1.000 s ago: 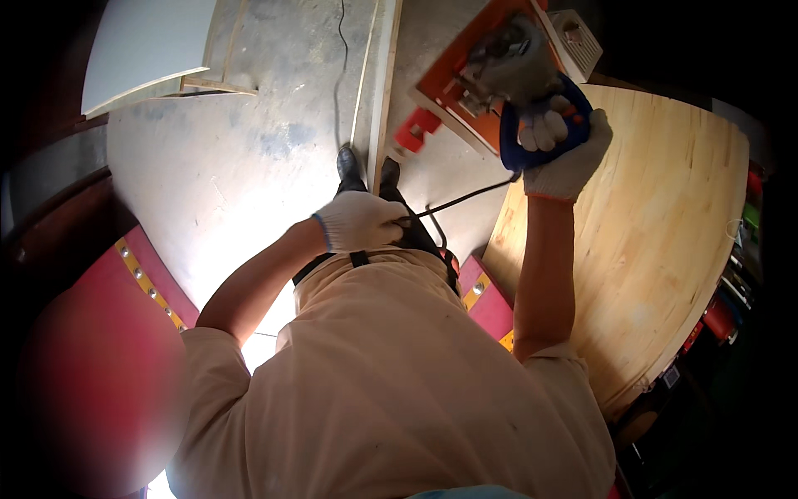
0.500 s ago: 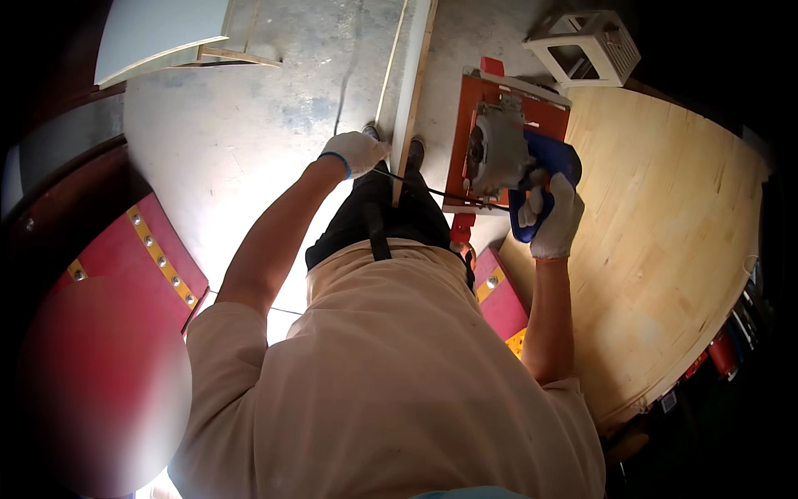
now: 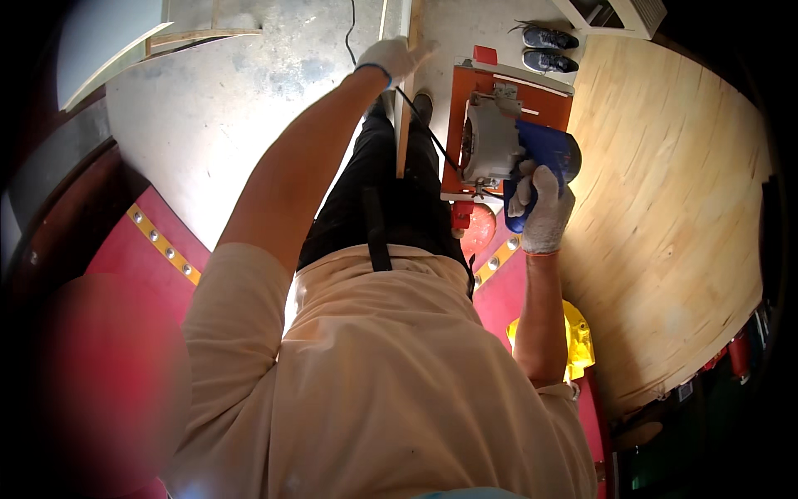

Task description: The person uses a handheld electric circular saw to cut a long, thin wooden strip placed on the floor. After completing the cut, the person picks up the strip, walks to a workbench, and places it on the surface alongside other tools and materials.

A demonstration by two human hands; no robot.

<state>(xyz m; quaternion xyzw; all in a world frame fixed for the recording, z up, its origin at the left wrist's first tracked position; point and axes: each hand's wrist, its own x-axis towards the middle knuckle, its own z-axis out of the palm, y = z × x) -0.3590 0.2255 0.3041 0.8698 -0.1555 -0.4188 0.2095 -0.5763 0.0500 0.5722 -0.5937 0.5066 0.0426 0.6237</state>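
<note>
My right hand (image 3: 542, 208), in a whitish work glove, is wrapped round the blue rear handle of a circular saw (image 3: 490, 137). The saw has a grey guard and a blue motor body, and is fixed on a reddish-brown base plate (image 3: 457, 96) with red blocks at its ends. A black power cord (image 3: 427, 131) runs from the saw to my gloved left hand (image 3: 389, 63), bends there and continues to the far side. That hand is closed on the cord; its fingers reach over a long narrow board (image 3: 403, 137) and are slightly blurred.
A large pale plywood sheet (image 3: 657, 216) fills the right side. Dark shoes (image 3: 549, 50) lie on the floor beyond the saw, beside a beige plastic stool (image 3: 619, 15). Red panels with yellow studded strips (image 3: 162, 241) stand at left. A yellow object (image 3: 578, 337) is beside my right forearm.
My left hand has moved away from me and to the right, over the board, carrying the cord along. The saw stays in my right hand; my view has shifted, bringing the shoes into sight.
</note>
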